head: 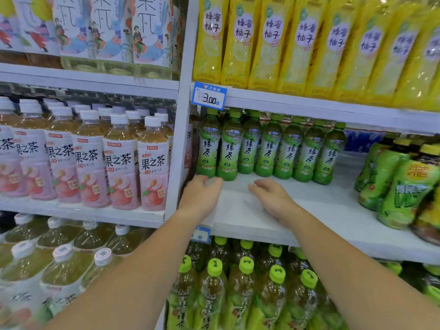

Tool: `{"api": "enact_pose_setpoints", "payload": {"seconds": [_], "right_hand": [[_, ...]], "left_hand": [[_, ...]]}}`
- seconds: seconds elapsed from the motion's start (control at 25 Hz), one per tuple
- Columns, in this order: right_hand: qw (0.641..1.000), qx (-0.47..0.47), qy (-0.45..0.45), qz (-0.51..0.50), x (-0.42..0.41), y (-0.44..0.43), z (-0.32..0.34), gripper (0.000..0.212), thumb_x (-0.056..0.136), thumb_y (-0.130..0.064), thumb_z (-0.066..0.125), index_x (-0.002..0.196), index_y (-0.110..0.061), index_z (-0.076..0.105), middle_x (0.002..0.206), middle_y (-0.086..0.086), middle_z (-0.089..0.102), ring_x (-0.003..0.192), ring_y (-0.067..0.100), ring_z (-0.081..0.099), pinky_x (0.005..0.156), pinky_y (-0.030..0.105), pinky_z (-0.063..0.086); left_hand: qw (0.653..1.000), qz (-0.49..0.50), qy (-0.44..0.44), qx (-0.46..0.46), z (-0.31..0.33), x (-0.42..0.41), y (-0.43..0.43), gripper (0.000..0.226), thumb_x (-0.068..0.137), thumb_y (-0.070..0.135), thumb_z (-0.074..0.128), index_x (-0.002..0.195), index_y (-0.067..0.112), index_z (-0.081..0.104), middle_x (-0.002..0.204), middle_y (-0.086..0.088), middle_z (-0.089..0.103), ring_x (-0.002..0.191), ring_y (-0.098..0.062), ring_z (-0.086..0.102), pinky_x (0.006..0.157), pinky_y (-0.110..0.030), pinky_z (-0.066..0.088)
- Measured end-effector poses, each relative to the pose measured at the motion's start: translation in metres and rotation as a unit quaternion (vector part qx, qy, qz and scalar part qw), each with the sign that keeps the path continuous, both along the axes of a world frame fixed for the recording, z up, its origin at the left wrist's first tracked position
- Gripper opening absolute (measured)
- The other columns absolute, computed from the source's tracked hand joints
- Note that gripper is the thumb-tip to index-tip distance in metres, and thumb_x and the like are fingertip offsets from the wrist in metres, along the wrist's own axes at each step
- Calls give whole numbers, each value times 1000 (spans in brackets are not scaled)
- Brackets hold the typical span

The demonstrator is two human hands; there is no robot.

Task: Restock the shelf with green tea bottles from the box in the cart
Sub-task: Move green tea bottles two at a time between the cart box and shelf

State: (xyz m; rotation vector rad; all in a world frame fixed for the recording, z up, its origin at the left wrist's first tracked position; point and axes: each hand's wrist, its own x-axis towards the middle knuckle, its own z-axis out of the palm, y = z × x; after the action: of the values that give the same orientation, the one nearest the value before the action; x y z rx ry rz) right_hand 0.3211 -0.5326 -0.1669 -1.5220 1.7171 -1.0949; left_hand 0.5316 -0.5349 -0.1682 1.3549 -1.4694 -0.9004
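Several green tea bottles (pixel 269 146) with green caps and labels stand in a row at the back of a white shelf (pixel 309 210). My left hand (pixel 202 194) reaches to the base of the leftmost bottles, its fingers curled near their bottoms and touching or nearly touching them. My right hand (pixel 271 196) hovers palm down over the bare shelf board in front of the row, fingers apart and holding nothing. The box and the cart are out of view.
Yellow honey-pomelo bottles (pixel 297 44) fill the shelf above, with a blue price tag (pixel 209 96) on its edge. Larger green bottles (pixel 400 186) stand at the right of the same shelf. Peach tea bottles (pixel 95 158) fill the left bay. Green-capped bottles (pixel 238 282) sit below.
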Motion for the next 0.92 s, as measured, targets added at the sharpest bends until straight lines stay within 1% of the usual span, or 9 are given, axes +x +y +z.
{"api": "enact_pose_setpoints", "payload": {"seconds": [0.12, 0.2, 0.32, 0.36, 0.48, 0.56, 0.68, 0.84, 0.92], "right_hand": [[1000, 6, -23, 17, -2, 34, 5, 51, 98, -45, 60, 145, -29, 51, 134, -3, 58, 104, 8, 57, 75, 24, 45], [999, 13, -27, 21, -6, 54, 9, 48, 98, -44, 60, 144, -32, 52, 133, -4, 59, 107, 8, 57, 73, 21, 45], [999, 31, -41, 11, -12, 87, 12, 47, 99, -44, 59, 143, -29, 53, 132, -6, 58, 110, 6, 56, 74, 13, 42], [997, 45, -54, 6, -14, 98, 15, 46, 99, -44, 59, 142, -28, 53, 132, -7, 58, 109, 4, 55, 77, 15, 42], [988, 115, -98, -27, -19, 138, 23, 42, 100, -46, 56, 140, -32, 53, 131, -11, 56, 111, 5, 55, 94, 26, 43], [979, 166, -109, -39, -20, 168, 32, 45, 101, -48, 53, 143, -31, 51, 137, -9, 55, 121, 11, 54, 103, 34, 44], [965, 230, -110, -51, -18, 209, 53, 52, 103, -46, 51, 150, -24, 46, 147, -3, 51, 122, 13, 51, 98, 30, 40], [946, 280, -137, -93, -17, 275, 100, 56, 102, -54, 46, 152, -27, 41, 154, -5, 43, 127, 12, 47, 96, 30, 36], [937, 293, -150, -119, -17, 304, 126, 59, 100, -58, 46, 152, -30, 41, 157, -6, 40, 135, 14, 44, 106, 35, 39]], "left_hand": [[1000, -18, 3, -21, 2, 1, 25, 65, 85, 57, 56, 139, 21, 59, 132, 4, 61, 114, -15, 54, 94, -33, 39], [999, -21, 10, -23, 6, -2, 39, 56, 89, 50, 62, 139, 24, 58, 127, 9, 61, 108, -8, 57, 90, -31, 42], [998, -52, 34, 2, 14, -3, 61, 43, 94, 43, 66, 134, 29, 58, 120, 17, 60, 103, 6, 55, 80, -16, 41], [997, -63, 36, 24, 18, -3, 68, 40, 95, 43, 66, 132, 31, 57, 122, 17, 60, 107, 4, 56, 82, -17, 43], [991, -78, 20, 108, 35, -1, 95, 40, 97, 44, 64, 133, 31, 55, 129, 10, 59, 115, -9, 57, 94, -34, 50], [983, -77, 4, 165, 51, 1, 116, 46, 98, 47, 61, 138, 27, 53, 128, 9, 58, 116, -12, 56, 88, -27, 46], [969, -89, -13, 232, 76, 2, 145, 50, 99, 49, 59, 141, 23, 51, 129, 8, 57, 110, -8, 56, 78, -20, 42], [945, -136, -62, 292, 128, -5, 193, 53, 99, 54, 56, 143, 25, 52, 125, 10, 56, 101, -4, 54, 74, -19, 41], [937, -156, -81, 301, 153, -10, 214, 55, 99, 55, 55, 144, 23, 51, 128, 8, 55, 105, -8, 53, 77, -21, 41]]}}
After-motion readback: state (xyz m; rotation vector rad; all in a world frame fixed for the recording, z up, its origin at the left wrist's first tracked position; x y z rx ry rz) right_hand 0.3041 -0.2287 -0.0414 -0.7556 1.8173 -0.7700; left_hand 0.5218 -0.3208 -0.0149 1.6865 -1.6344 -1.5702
